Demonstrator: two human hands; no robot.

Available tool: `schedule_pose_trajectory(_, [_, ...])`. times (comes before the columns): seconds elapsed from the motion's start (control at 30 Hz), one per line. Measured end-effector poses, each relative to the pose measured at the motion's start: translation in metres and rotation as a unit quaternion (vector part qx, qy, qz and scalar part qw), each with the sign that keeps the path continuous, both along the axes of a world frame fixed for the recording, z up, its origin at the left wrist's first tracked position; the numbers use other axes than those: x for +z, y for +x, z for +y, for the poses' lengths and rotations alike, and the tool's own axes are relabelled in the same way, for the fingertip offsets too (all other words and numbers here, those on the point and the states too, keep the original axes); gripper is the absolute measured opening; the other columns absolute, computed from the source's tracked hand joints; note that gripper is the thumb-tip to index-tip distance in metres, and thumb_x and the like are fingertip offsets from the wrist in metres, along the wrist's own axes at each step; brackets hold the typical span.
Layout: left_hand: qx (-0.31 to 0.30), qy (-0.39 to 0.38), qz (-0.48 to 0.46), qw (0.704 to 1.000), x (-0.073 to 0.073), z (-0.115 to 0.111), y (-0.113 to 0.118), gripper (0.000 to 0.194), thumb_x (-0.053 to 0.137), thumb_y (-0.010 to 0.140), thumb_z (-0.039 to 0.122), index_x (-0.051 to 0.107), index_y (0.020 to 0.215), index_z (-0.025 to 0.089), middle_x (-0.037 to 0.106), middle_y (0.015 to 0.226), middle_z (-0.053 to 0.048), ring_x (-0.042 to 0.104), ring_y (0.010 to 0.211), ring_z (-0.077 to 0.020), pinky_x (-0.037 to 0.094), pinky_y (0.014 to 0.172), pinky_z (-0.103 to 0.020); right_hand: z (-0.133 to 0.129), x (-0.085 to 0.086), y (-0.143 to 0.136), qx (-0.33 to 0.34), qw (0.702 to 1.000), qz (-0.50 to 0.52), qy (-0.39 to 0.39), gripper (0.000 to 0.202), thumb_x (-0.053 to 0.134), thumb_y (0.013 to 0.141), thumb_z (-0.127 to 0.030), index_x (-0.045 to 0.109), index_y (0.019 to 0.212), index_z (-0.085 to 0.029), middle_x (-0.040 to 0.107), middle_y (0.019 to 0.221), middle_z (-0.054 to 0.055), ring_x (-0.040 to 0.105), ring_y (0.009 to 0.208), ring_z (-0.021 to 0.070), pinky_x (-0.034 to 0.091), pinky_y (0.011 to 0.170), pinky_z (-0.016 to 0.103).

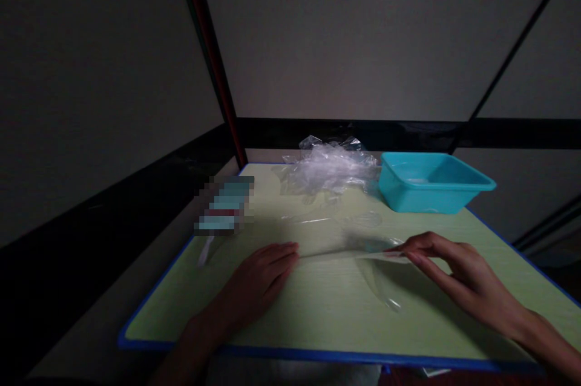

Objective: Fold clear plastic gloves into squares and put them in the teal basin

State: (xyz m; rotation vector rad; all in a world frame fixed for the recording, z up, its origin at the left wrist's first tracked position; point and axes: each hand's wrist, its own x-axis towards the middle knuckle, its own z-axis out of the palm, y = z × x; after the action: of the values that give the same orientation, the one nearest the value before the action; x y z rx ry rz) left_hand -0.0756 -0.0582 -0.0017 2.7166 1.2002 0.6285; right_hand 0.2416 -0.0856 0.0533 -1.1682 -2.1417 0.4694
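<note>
A clear plastic bag (381, 255) stretches between my two hands, low over the front middle of the table. My right hand (467, 280) pinches its right end between thumb and fingers. At the left end, the fingers of my left hand (261, 277) are pressed together on the film, with the thumb hidden. A loose part of the bag droops below the stretched edge, close to my right hand. Just beyond lies another thin piece of clear plastic (336, 218), flat on the tabletop.
A crumpled heap of clear plastic bags (329, 165) lies at the back of the yellow-green table (272, 333), which has a blue edge. To its right stands a turquoise plastic basin (422, 198). A pixelated flat object (226, 206) sits by the left edge. Walls enclose the back and left.
</note>
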Motion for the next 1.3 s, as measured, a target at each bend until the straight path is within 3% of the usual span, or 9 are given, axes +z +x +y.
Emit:
schedule_pose_trajectory(0.53, [0.073, -0.091, -0.136, 0.984, 0.034, 0.014, -0.002, 0.033, 0.037, 0.087, 0.033, 0.062, 0.102, 0.018, 0.063, 0.105, -0.003, 0.058, 0.097, -0.0180, 0.043, 0.089, -0.032, 0.014, 0.013, 0.005, -0.035, 0.997, 0.059, 0.017, 0.017, 0.045, 0.085, -0.034, 0.056, 0.087, -0.020, 0.064, 0.085, 0.005, 0.061, 0.076, 0.0167, 0.050, 0.059, 0.023])
schedule_pose_trajectory(1.0, [0.046, -0.052, -0.224, 0.972, 0.053, 0.035, 0.010, 0.028, 0.040, 0.086, 0.031, 0.064, 0.088, 0.016, 0.066, 0.091, -0.004, 0.059, 0.088, -0.0170, 0.042, 0.081, -0.026, 0.031, 0.014, 0.008, -0.066, 0.982, 0.174, 0.024, 0.013, 0.052, 0.082, -0.035, 0.054, 0.082, -0.022, 0.065, 0.083, 0.004, 0.063, 0.083, 0.0203, 0.047, 0.068, 0.026])
schedule_pose_trajectory(1.3, [0.029, -0.009, -0.235, 0.971, 0.075, 0.035, 0.018, 0.026, 0.042, 0.085, 0.027, 0.064, 0.083, 0.015, 0.066, 0.086, -0.005, 0.060, 0.083, -0.0160, 0.042, 0.077, -0.025, 0.029, 0.022, 0.012, -0.072, 0.970, 0.225, 0.050, 0.008, 0.057, 0.080, -0.030, 0.055, 0.082, -0.022, 0.068, 0.080, 0.001, 0.064, 0.080, 0.0154, 0.044, 0.068, 0.020])
